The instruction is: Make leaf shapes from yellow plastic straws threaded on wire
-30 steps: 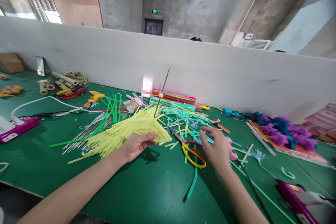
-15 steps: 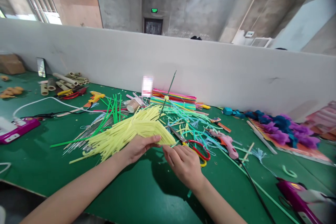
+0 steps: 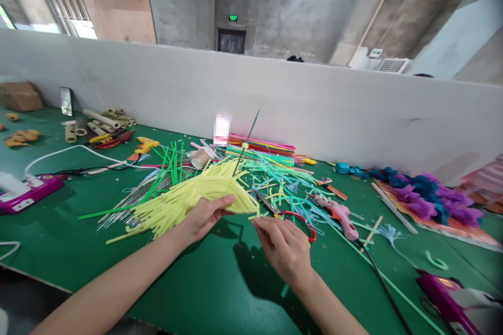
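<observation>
Yellow plastic strip bundle (image 3: 184,199) gripped by left hand (image 3: 204,217); right hand (image 3: 285,251) fingers pinch loose yellow strip end (image 3: 254,214), beside red-handled scissors (image 3: 288,214).

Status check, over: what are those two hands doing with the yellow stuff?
Left hand gripping yellow strip bundle. Right hand touching its end, grip unclear. Red-handled scissors close beside.

On the worktop (image 3: 220,282), the straw bundle (image 3: 184,199) sits left of centre in the left hand (image 3: 204,214). The scissors (image 3: 281,213) are just right of it and the glue gun (image 3: 340,213) further right. Tubes (image 3: 104,120) lie back left, and flowers (image 3: 424,193) lie right, before the partition (image 3: 314,110).
</observation>
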Tool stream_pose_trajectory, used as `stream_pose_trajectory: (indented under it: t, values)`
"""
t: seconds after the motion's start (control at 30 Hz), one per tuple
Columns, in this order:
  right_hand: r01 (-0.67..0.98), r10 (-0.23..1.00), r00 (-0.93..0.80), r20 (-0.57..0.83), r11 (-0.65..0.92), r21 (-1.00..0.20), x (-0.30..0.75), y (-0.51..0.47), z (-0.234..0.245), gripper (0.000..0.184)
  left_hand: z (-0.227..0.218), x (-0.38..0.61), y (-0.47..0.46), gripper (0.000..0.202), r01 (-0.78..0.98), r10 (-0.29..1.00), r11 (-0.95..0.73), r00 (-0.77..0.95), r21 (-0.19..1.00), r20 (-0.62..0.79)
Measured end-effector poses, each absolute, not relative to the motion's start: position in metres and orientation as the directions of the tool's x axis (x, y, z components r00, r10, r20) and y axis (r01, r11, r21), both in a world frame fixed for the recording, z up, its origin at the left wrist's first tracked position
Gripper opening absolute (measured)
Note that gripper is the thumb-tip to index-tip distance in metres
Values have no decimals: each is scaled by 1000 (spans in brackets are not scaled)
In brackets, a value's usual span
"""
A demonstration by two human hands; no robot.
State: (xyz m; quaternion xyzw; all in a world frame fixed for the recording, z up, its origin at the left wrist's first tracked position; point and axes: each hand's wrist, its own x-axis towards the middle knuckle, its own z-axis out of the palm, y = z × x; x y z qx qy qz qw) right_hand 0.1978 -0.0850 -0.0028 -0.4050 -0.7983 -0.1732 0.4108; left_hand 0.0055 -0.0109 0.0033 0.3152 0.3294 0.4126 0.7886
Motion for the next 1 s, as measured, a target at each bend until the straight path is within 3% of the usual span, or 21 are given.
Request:
stream_pose_trajectory:
  t: [0.23,0.43,1.0]
  values:
    - [750,563,-218,797,620,-233,202,-84,-9,20,12,7,-13,18,-461,917,329,363,824,-163]
    - [725,603,-146,784,604,-330,202,-84,-9,15,11,7,-13,27,-468,919,329,358,820,-164]
    - [699,611,-98,786,604,-382,204,-89,-2,12,9,4,-9,28,-492,947,252,304,833,-107]
